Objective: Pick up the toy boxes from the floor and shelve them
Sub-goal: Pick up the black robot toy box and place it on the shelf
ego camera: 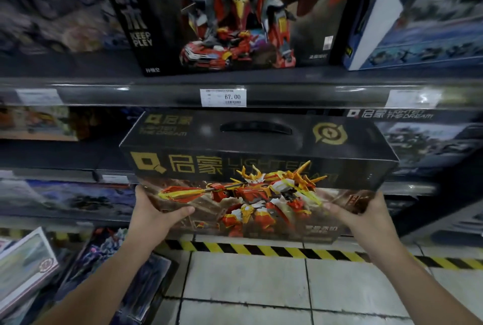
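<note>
Two hands are clamped on one long black toy box (261,168), and it is held up off the floor (248,280), right in front of the shelving. Its top face, with a slot handle and gold logo, is tucked just below the front edge of the upper shelf (326,96), under the price tag (223,97) marked 67.00. A red and gold robot is printed across the front.

The left hand (156,213) is gripped round the box's lower left corner: the thumb is laid on the front face, while the fingers are hidden behind the box. The right hand (366,217) is gripped round the lower right corner in the same way, thumb in front, fingers out of sight behind.

Whether the box's far side is touching the lower shelf cannot be told; that is covered by the box itself.

On the upper shelf, a black box with a red robot (235,16) is stood upright, its top cut off by the frame. A blue and white box (418,11) is seen beside it at the right end, blurred and also cut off. Boxes along the left are smeared beyond reading.

Down at the lower left, more boxes (26,272) are seen lying on the floor, partly cut off and blurred. Yellow-black tape (261,247) is run along the shelving's foot.
</note>
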